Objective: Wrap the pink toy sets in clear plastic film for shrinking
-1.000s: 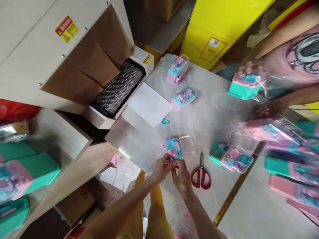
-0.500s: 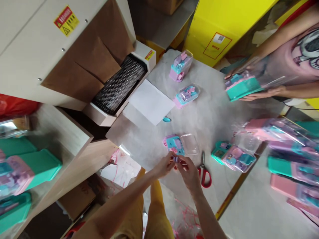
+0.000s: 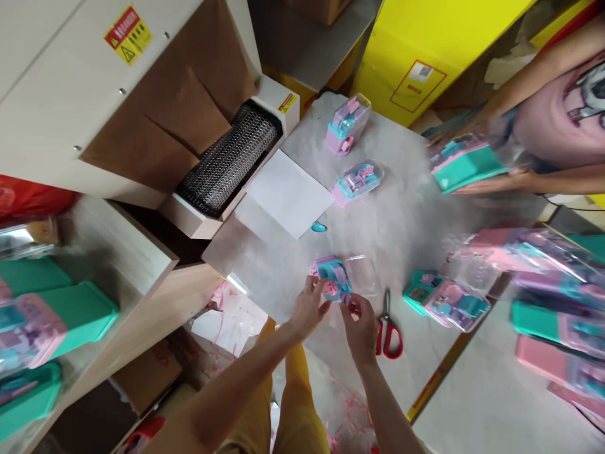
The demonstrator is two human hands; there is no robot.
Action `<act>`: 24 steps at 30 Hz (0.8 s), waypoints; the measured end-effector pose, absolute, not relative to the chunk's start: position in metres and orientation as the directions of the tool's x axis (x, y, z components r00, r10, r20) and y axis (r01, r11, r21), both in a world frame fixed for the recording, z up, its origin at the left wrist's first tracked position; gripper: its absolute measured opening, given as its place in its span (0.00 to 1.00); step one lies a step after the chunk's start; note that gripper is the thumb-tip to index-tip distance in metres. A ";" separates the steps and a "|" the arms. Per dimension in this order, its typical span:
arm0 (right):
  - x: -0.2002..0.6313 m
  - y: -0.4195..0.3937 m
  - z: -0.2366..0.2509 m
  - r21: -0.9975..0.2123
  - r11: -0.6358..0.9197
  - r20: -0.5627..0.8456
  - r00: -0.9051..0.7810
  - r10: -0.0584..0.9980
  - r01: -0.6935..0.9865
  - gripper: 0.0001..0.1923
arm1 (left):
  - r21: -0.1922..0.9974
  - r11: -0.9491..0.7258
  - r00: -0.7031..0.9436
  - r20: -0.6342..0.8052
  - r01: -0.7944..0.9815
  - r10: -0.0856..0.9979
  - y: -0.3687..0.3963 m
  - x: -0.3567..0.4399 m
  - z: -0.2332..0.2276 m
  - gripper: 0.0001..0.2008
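Head view: toy case (image 3: 337,272) has fingers (image 3: 312,290) flanking its near side.

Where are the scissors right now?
In the head view, the scissors lie on the table, just beyond the right hand on its outer side, left of the open teal-green case.

I take this for a small packing workshop. My feed shows a white machine (image 3: 57,82) with a mesh conveyor belt (image 3: 231,161), brown flaps (image 3: 189,110) and a danger label (image 3: 127,34). Similar toy sets (image 3: 336,271) dot the grey table (image 3: 401,217), 1 co-worker (image 3: 539,135) holds another, and pink strips (image 3: 354,410) litter the floor (image 3: 331,396).
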State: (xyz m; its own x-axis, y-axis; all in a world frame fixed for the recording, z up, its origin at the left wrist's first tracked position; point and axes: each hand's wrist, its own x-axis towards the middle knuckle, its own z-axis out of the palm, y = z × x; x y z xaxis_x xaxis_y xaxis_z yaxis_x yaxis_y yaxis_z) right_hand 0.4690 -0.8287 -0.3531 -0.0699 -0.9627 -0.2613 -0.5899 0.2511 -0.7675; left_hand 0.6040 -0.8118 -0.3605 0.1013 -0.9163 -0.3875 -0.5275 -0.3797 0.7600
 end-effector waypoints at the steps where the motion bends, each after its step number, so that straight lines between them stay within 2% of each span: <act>1: 0.469 -0.828 -0.356 -0.762 0.223 -0.229 -0.069 -0.971 -0.608 0.15 | 0.733 -0.328 0.052 -0.372 -0.597 -0.927 -0.815 0.603 -0.363 0.23; 4: 0.471 -0.827 -0.361 -0.738 0.174 -0.162 -0.080 -0.984 -0.652 0.15 | 0.717 -0.253 -0.039 -0.364 -0.650 -0.930 -0.826 0.601 -0.372 0.16; 8: 0.476 -0.826 -0.361 -0.705 0.102 -0.108 -0.036 -0.994 -0.702 0.13 | 0.809 -0.349 0.089 -0.350 -0.473 -0.932 -0.832 0.607 -0.379 0.08; 12: 0.485 -0.825 -0.365 -0.654 0.006 -0.088 0.068 -0.994 -0.756 0.12 | 0.862 -0.451 0.316 -0.373 -0.231 -0.873 -0.829 0.617 -0.379 0.14; 14: 0.489 -0.823 -0.370 -0.632 -0.033 -0.079 0.107 -0.991 -0.774 0.12 | 0.876 -0.481 0.356 -0.435 -0.045 -0.827 -0.828 0.619 -0.376 0.17; 17: 0.492 -0.818 -0.378 -0.591 -0.101 -0.028 0.146 -0.989 -0.800 0.11 | 0.805 -0.505 0.296 -0.587 0.313 -0.753 -0.830 0.618 -0.372 0.20; 19: 0.494 -0.815 -0.381 -0.558 -0.139 0.005 0.164 -0.986 -0.818 0.12 | 0.721 -0.501 0.233 -0.654 0.479 -0.719 -0.831 0.616 -0.370 0.21; 24: 0.494 -0.812 -0.382 -0.535 -0.144 -0.006 0.174 -0.985 -0.833 0.14 | 0.644 -0.511 0.185 -0.706 0.569 -0.684 -0.833 0.614 -0.366 0.23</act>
